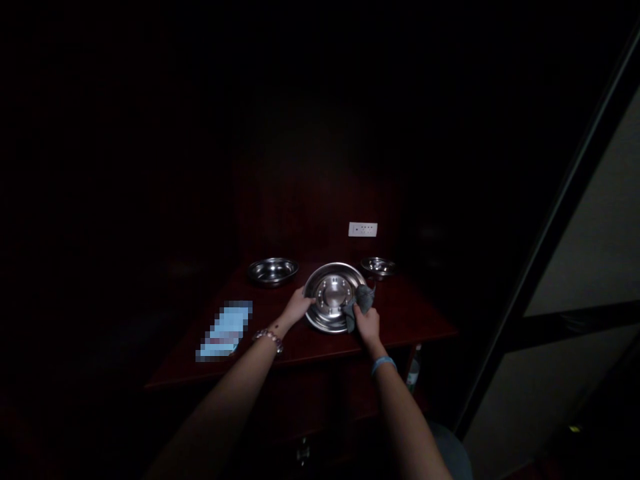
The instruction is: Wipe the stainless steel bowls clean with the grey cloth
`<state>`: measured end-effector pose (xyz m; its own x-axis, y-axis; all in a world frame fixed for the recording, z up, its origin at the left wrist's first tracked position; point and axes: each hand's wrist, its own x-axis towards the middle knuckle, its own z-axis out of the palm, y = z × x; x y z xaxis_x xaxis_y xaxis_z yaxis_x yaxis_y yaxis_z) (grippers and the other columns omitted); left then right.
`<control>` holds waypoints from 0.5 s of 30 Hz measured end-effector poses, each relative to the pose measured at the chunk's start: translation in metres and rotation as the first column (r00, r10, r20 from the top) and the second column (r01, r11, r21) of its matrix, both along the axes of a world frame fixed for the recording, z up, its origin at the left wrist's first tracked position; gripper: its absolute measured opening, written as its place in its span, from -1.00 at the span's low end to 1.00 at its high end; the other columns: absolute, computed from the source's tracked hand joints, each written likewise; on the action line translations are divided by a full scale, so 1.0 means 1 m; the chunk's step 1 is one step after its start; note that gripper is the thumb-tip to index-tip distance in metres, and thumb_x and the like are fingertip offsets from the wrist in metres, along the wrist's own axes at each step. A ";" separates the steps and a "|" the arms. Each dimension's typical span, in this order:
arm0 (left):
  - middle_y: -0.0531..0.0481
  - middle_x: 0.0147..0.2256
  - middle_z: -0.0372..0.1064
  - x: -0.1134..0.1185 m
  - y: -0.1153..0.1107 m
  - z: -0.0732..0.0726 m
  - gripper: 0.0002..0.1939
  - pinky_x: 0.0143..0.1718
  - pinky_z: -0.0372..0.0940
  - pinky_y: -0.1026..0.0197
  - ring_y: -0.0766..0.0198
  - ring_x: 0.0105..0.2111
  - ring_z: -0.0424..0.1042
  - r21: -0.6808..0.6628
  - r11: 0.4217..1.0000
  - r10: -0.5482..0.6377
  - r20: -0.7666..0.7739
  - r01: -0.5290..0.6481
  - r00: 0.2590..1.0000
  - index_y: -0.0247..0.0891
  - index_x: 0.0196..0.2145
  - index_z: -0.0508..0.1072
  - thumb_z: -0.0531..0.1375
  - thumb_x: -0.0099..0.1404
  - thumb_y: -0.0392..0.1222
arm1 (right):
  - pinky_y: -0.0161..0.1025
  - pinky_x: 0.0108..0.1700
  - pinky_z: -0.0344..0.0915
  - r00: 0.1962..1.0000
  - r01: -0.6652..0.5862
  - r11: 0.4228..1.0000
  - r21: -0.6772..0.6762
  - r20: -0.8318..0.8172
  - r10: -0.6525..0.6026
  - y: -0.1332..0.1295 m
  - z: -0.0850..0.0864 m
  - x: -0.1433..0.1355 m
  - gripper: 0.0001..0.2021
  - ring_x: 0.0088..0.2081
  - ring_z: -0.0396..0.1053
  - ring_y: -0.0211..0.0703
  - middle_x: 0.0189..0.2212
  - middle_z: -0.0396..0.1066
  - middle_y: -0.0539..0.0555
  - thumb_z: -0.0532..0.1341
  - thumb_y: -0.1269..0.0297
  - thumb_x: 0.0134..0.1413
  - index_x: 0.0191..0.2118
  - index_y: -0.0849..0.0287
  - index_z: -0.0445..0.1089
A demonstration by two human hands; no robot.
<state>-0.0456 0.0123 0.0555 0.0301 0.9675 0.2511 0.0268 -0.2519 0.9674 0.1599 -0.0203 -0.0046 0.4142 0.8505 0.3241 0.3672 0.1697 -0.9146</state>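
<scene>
The left hand [299, 305] grips the basin [334, 293] while the right hand [369, 325], clutching a cloth [365, 299], apparently wipes it (next stroke likely needs steadying).

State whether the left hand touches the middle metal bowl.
Touching: in the head view, the left hand grips the middle metal bowl by its rim.

Silver is shown by the basin [334, 293], its inside patterned with a ring of small marks around a greyer centre. Dull grey is carried by the cloth [366, 299] at its right side. Darker silver is seen on the left bowl [273, 272] and the right bowl [379, 268] beyond it. The bench [415, 317] beneath is coloured deep red-brown; the socket plate [363, 229] behind is white, dotted dark. Pale blue is borne by the wristband [383, 364] nearer than the basin.
</scene>
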 end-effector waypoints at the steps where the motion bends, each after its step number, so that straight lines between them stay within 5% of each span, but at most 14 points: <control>1: -0.10 -0.24 0.60 -0.001 0.001 0.005 -0.60 0.15 0.30 -0.12 -0.06 -0.07 0.54 0.009 1.000 -0.023 -0.004 0.023 1.000 -0.27 -0.29 0.57 0.22 -0.13 -0.53 | -0.25 -0.22 0.41 1.000 0.003 1.000 -0.002 -0.009 -0.003 0.000 -0.001 0.000 -0.69 -0.24 0.59 0.06 -0.35 0.61 0.26 0.20 0.13 0.12 -0.37 0.25 0.58; 6: -0.16 -0.01 0.53 0.013 0.000 0.008 -0.50 0.22 0.22 -0.04 0.01 0.07 0.46 0.059 0.998 -0.022 0.152 0.013 0.988 -0.25 -0.04 0.53 0.28 0.02 -0.41 | -0.23 -0.20 0.42 0.996 0.044 0.999 0.016 -0.081 -0.043 0.003 -0.003 0.002 -0.64 -0.20 0.59 0.11 -0.30 0.61 0.29 0.18 0.06 0.14 -0.29 0.26 0.59; 10: -0.18 0.12 0.43 0.035 -0.010 -0.012 -0.46 0.23 0.23 0.00 0.06 0.15 0.40 0.047 0.999 0.002 0.338 -0.019 0.941 -0.22 0.10 0.43 0.32 0.14 -0.19 | -0.23 -0.22 0.42 0.992 0.073 0.997 0.020 -0.104 -0.070 0.003 -0.002 0.001 -0.63 -0.21 0.59 0.12 -0.31 0.61 0.30 0.17 0.07 0.15 -0.29 0.27 0.60; 15: -0.20 0.05 0.49 0.067 -0.024 -0.041 -0.53 0.17 0.30 -0.01 0.03 0.10 0.45 -0.016 0.994 -0.089 0.433 0.106 0.897 -0.23 0.00 0.49 0.36 0.09 -0.21 | -0.26 -0.24 0.42 0.983 0.090 0.995 0.045 -0.163 -0.081 0.002 0.000 0.001 -0.62 -0.18 0.59 0.10 -0.30 0.61 0.31 0.16 0.08 0.16 -0.29 0.31 0.59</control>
<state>0.0213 -0.0121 0.0140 0.0214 0.9743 0.2243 -0.4181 -0.1951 0.8872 0.1607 -0.0188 -0.0048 0.5351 0.7933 0.2905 0.2314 0.1931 -0.9535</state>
